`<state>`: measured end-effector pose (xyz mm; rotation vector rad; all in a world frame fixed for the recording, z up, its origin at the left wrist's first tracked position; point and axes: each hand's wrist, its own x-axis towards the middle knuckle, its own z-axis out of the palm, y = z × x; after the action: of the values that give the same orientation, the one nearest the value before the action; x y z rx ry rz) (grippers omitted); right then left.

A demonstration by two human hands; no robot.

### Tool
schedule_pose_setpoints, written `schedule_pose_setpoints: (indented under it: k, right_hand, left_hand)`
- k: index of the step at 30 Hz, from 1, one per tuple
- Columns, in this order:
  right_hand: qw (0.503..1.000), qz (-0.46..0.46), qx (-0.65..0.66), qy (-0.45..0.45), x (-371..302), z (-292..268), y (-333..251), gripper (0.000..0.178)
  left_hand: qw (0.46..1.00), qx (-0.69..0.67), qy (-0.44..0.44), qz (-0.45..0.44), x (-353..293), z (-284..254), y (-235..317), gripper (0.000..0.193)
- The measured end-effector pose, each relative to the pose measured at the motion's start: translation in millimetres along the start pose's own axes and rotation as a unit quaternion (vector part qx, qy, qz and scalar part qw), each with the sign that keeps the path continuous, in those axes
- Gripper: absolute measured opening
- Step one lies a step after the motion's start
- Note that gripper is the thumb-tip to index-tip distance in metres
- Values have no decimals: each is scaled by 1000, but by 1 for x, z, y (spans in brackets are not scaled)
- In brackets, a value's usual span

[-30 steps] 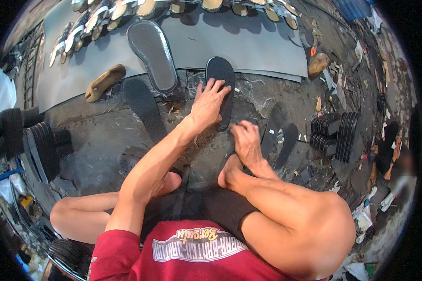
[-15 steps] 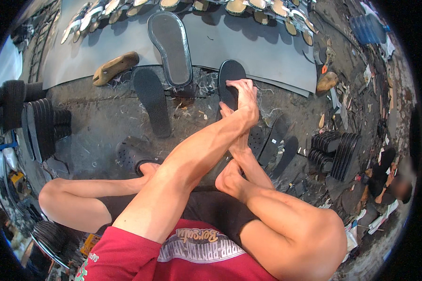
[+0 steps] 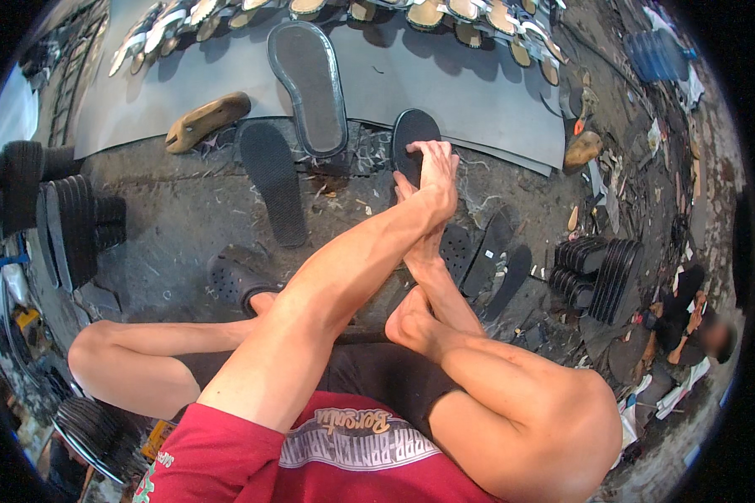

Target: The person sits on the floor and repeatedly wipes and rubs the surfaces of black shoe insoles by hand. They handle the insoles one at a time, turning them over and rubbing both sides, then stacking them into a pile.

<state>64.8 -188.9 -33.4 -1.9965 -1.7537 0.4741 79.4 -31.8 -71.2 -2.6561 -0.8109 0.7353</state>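
Grey sheet (image 3: 377,92), black sole (image 3: 414,127), left hand (image 3: 437,172) crossed over right hand (image 3: 405,186).
The sheet spreads beyond both hands; a rimmed sole (image 3: 316,92) lies ahead and left of them, a textured sole (image 3: 273,184) to their left, a wooden last (image 3: 207,122) farther left. The black sole sits under the left hand, its far end showing past the bent fingers, whose tips touch its top; whether they clamp it cannot be told. The right hand, mostly covered, hides its grip.

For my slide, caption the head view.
Bare left hand crossed over right hand at a flat, black, round-ended shoe sole.
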Motion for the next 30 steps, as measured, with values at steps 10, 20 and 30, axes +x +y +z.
schedule_pose_setpoints:
  k: [10, 20, 30]
  right_hand:
    - [1000, 8, -6, -15, 11, 23, -9, 17]
    - [995, 80, 57, -19, -14, -13, 17, 17]
    - [977, 135, 109, 122, 40, -21, 60, 34]
  left_hand:
    - [978, -195, 36, 64, 13, 23, -24, 89]
    - [962, -225, 103, 114, -1, 26, -45, 128]
    - [890, -397, 177, 137, -44, 64, -78, 134]
